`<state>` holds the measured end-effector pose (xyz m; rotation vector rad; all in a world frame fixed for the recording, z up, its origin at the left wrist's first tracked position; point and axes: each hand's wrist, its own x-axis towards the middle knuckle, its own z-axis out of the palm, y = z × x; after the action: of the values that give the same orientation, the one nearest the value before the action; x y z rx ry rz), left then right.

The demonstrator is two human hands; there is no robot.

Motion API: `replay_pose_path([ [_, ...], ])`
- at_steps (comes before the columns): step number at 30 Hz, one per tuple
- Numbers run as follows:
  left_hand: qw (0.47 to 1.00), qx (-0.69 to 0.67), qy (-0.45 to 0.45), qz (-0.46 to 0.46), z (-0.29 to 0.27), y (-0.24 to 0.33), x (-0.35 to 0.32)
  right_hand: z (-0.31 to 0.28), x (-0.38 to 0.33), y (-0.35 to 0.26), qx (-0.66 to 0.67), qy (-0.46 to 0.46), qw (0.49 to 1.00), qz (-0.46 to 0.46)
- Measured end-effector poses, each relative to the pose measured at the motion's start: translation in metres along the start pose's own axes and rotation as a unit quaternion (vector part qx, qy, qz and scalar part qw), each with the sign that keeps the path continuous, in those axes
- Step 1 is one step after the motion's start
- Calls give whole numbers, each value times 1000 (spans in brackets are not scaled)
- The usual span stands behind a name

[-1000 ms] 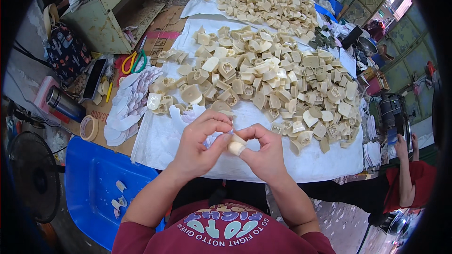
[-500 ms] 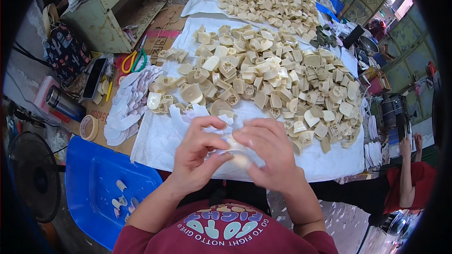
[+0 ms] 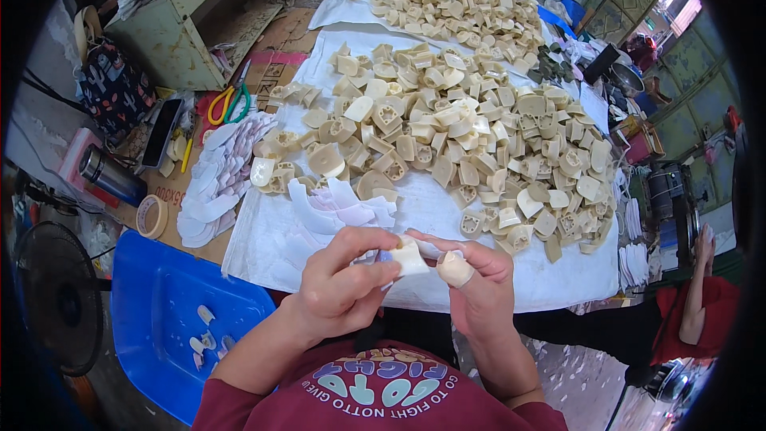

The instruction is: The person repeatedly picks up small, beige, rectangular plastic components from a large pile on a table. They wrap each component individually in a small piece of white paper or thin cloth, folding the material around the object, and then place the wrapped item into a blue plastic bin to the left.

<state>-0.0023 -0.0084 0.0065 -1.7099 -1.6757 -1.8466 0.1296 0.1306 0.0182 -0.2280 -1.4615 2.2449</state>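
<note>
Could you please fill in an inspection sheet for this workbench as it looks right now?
Surface: white sheet over the table, a second sheet behind it.
Job's things: a cream moulded piece pinched in the left hand; right hand beside it, its thumb wearing a pale cap.
Clutter: big heap of cream pieces, thin white offcuts, scissors, tape roll, steel flask, blue tray holding a few scraps.
Grip: left closed on the piece; right hand's hold cannot be told.
Cables: dark cords at the left near a floor fan.
Surroundings: another person in red at the right; green shelf unit.
</note>
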Motion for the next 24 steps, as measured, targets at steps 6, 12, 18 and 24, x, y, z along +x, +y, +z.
replay_pose_path([
  [6, 994, 103, -21, -23, 10, -5, -1, 16, 5, -4, -202, 44, 978, 36],
  [12, 992, 36, 54, -107, 26, -16, -11, 10, 15, 14, -415, 33, 898, -144],
  [18, 952, -180, 78, -236, 26, -14, -9, 5, 27, 24, -431, 30, 855, -288],
  [24, 884, -283, 97, -359, 27, -20, -8, 3, 36, 31, -413, 6, 885, -217],
])
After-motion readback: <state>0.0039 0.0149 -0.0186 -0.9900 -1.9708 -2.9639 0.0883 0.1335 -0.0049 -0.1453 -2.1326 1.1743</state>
